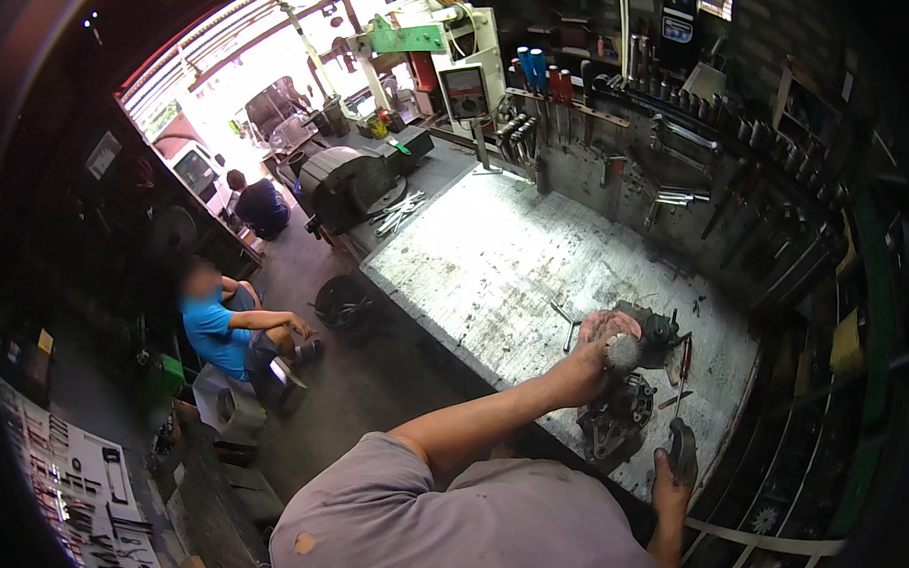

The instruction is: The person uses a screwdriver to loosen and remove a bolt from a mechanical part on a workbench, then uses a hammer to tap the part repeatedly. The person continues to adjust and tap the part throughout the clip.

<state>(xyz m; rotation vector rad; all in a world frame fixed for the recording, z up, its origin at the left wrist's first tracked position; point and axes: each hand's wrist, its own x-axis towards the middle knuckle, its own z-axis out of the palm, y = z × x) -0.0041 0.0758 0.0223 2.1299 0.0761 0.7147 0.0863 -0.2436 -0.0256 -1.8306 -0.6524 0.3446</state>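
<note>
My left hand (586, 372) is closed at a pale round metal-looking piece (623, 352) over the workbench; its exact kind is unclear. Just beyond lies a reddish rounded thing (606, 326), partly covered by that piece. A dark machine part (660, 333) sits against it on the right. Below the left hand, a cast metal housing with openings (615, 419) rests on the bench. Near the bench's right edge, my right hand (669, 489) grips a dark, blunt-ended tool (684, 450) held upright; I cannot tell its kind.
A three-armed wrench (566, 323) and a thin red-handled screwdriver (686, 356) lie on the metal-topped bench (474, 273). Sockets and hand tools line the back panel (610, 158). On the left, a person in blue (221, 332) sits near a black basin (343, 303); another person (262, 208) crouches farther off.
</note>
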